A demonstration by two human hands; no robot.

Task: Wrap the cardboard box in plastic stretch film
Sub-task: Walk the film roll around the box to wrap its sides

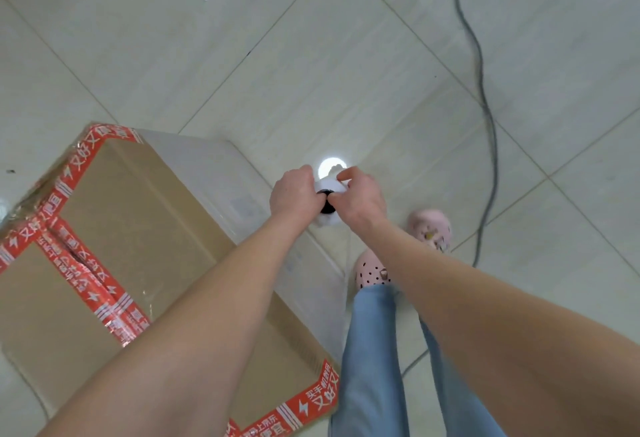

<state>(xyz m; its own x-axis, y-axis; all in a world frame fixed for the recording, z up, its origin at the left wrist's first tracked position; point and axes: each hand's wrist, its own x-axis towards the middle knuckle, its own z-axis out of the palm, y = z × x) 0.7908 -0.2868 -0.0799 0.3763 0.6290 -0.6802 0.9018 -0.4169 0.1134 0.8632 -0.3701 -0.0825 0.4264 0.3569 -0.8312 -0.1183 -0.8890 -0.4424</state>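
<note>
Nearest to us, both bare forearms reach forward past the right edge of the cardboard box (131,215). The left forearm crosses above the box's near right corner and the right one passes over the jeans (370,350) just right of the box.

The box stands on the floor (277,56), low and to the left in view. Its top is brown and crossed by red printed tape (86,274). Its right-hand side face looks milky, which we take for stretch film (242,191) already laid over it. The top shows little or none.

Two pink shoes (431,229) stand on the floor just right of the box.

Beyond the box's far right corner, the left hand (294,194) and right hand (360,197) meet on the film roll (327,223).
- Left fingers: curled round the roll's upper end, on the side nearest the box.
- Right fingers: curled on the side away from the box, with the thumb at the dark core opening.
- Both hands grip the roll and neither is free.

Key relation: we look almost straight down the core, so we judge the roll's long axis near vertical and parallel to the box's upright edges. The box lies left of and nearer than the fingers, with the left hand closer to it. We cannot tell whether a film tail runs from roll to box.

The next pass likely needs the upright roll carried round the far corner.

Further out, a grey cable (485,107) trails across the tiles, well right of the box. It is a possible trip hazard.
</note>
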